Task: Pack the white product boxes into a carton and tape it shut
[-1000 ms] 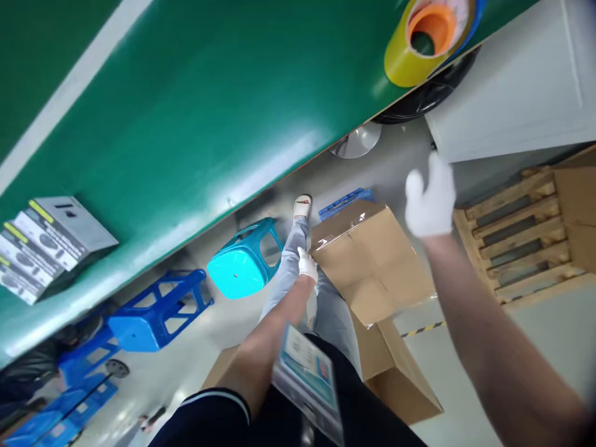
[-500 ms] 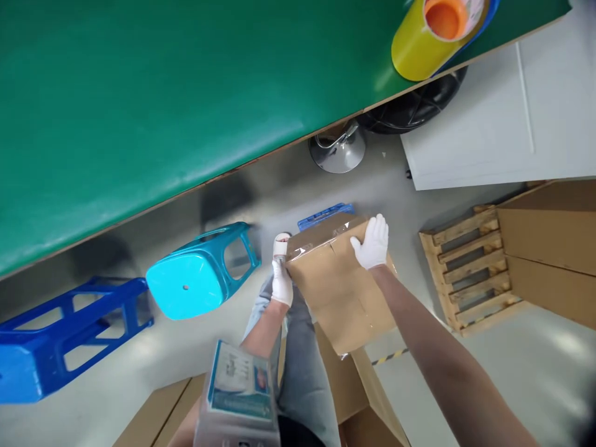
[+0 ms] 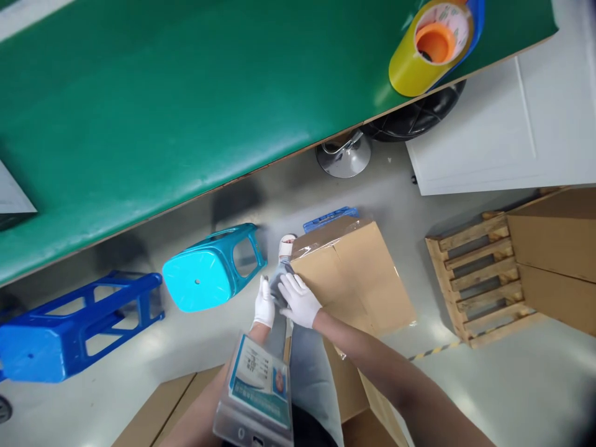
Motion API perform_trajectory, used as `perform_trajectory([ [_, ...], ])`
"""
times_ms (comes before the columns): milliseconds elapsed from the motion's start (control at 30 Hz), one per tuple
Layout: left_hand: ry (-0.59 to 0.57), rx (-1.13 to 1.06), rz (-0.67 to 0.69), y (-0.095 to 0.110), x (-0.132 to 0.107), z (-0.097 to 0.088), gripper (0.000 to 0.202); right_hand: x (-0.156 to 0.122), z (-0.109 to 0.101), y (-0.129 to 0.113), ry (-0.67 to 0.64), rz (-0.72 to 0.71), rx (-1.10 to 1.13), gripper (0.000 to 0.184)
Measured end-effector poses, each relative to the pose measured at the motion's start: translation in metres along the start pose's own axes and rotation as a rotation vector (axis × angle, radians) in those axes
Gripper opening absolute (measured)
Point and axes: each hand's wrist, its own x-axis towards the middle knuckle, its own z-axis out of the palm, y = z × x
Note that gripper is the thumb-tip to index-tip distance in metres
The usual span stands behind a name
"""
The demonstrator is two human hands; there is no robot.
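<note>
My left hand (image 3: 264,305), in a white glove, is closed beside a small dark grey thing (image 3: 278,289) whose kind I cannot make out. My right hand (image 3: 302,302), also gloved, reaches across to it with fingers stretched out over its right side. To the right of both hands is a taped cardboard box (image 3: 361,273), with clear tape along its far edge and sides. Under its near end stands an open cardboard box (image 3: 347,388). A badge in a clear holder (image 3: 261,385) hangs in front of my left forearm.
A green-topped table (image 3: 209,112) runs across the far side, with a yellow tape roll (image 3: 404,69) near its edge. A turquoise stool (image 3: 200,279) and a blue stool (image 3: 41,347) stand left. A blue plastic piece (image 3: 330,218) lies behind the box; a wooden pallet (image 3: 484,279) is right.
My right hand has left the top of the taped box and moved left to my left hand. My left hand has shifted slightly left and nearer me, and the dark grey thing now shows.
</note>
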Motion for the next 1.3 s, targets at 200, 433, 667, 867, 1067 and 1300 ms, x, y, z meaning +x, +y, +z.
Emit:
perform_trajectory([
  [200,-0.099,0.483,0.783,0.067,0.018,0.074,0.062,-0.053,-0.065,0.123,0.109,0.176,-0.192,0.067],
  [433,-0.14,0.647,0.833,0.09,0.047,0.142,0.071,-0.04,-0.075,0.203,0.005,0.063,-0.273,0.063],
  [667,-0.07,0.474,0.507,0.135,0.053,0.129,0.048,-0.002,-0.104,0.177,-0.03,0.157,-0.224,0.044],
  [867,-0.118,0.534,0.372,0.15,0.066,0.1,0.029,0.007,-0.128,0.194,0.005,0.354,-0.185,0.044],
  [1067,-0.115,0.571,0.348,0.145,0.061,0.091,0.035,0.01,-0.134,0.229,0.267,1.29,0.057,0.074],
  [1300,-0.14,0.551,0.359,0.147,0.062,0.085,0.033,0.019,-0.154,0.287,-0.064,1.133,0.155,0.047],
])
